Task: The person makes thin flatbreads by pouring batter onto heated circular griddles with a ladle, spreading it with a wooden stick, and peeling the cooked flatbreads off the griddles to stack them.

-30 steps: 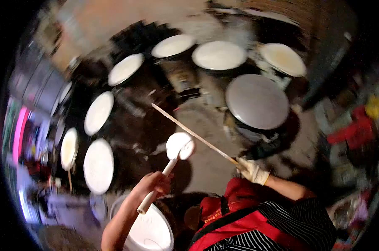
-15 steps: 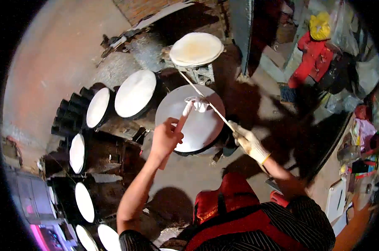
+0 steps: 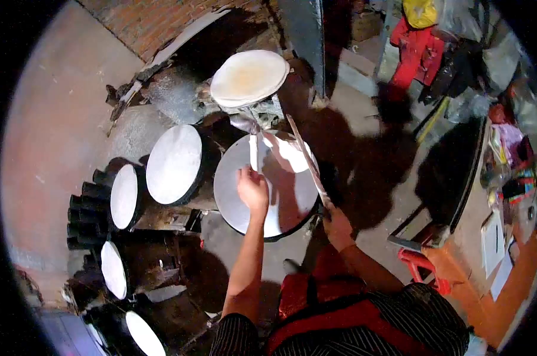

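My left hand [image 3: 252, 188] is wrapped round the pale handle of a ladle [image 3: 245, 123], whose bowl is near the far edge of a round grey griddle [image 3: 233, 178]. White batter [image 3: 291, 155] lies on the griddle's upper right part. My right hand [image 3: 338, 229], in shadow, grips the lower end of a long thin stick [image 3: 307, 155]. This stick slants up and left over the griddle's right side. Just beyond the griddle sits a round pale flatbread [image 3: 249, 77] with a yellowish middle.
More round plates with white tops [image 3: 175, 164] curve down the left side. Black cylinders [image 3: 81, 216] stand beside them. A red cloth [image 3: 412, 53] is at the upper right. On the right, a table [image 3: 467, 261] bears papers and bags, with a red stool [image 3: 420, 270] beside it.
The view has swung right, bringing the griddle under my hands. The ladle has moved to the griddle's far edge, and white batter now lies on the surface. The stick has turned more upright.
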Tool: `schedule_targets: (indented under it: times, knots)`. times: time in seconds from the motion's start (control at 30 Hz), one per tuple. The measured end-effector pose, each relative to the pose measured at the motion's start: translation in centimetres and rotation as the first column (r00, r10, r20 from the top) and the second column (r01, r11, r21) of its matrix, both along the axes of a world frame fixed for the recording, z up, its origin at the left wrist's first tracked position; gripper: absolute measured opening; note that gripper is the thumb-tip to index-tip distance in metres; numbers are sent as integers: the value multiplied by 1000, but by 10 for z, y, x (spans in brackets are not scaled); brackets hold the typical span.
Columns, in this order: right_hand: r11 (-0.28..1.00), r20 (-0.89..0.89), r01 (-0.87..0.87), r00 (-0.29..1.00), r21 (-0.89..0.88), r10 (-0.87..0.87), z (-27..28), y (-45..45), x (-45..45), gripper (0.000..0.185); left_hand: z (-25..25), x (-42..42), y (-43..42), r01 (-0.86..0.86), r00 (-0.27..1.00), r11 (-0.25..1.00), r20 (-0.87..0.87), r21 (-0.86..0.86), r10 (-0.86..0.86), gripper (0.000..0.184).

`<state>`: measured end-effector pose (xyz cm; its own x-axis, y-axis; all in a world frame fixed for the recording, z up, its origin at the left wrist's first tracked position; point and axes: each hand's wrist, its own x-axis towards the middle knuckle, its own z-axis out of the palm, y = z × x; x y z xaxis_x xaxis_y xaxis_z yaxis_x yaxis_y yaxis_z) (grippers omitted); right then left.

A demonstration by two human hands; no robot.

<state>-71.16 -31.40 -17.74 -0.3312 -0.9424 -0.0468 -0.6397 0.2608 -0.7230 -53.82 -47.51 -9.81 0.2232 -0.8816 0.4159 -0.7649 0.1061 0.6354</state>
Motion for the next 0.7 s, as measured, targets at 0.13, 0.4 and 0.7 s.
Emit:
schedule_targets:
  times: [0.13,0.4,0.7]
  knots:
    - [923,224,54,974,-380,35,-53,-57,44,35,8,51,-25,52,989,999,135,-5,-51,8]
    - [858,997,512,35,38,-65,-79,5,104,33,21,137,32,252,961,968,-112,0,-251,9]
    - [759,456,429,868,-489,-196,-61,-115,168,33,8,220,167,140,291,972,-946,187,141,16]
